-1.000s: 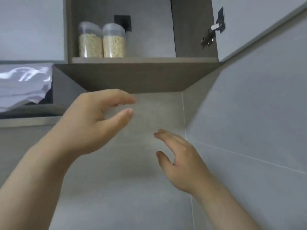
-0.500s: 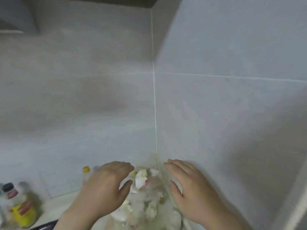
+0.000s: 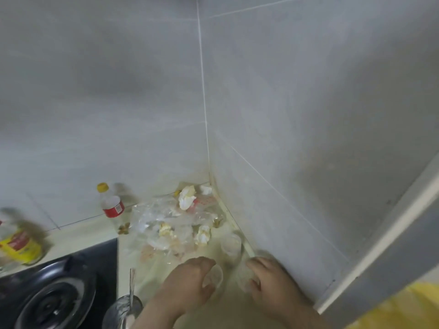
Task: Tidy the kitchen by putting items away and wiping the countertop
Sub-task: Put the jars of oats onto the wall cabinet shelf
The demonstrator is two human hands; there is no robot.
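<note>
Fingers (image 3: 202, 261) of our left hand (image 3: 187, 283) curve round a small clear cup (image 3: 215, 279) on the surface (image 3: 78, 238), at 5 o'clock from the heap of crumpled wrappers (image 3: 171, 222), and our right hand (image 3: 270, 281) hangs half-curled at the cup's 3 o'clock; whether either grips yet we cannot tell. Thin plastic, we judge: light, slippery, easily crushed, so hold its wall gently.

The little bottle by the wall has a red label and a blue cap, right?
Not quite. The cap is yellow, not blue. The head view shows it on top of the little bottle, which does have a red label and stands by the wall.
</note>
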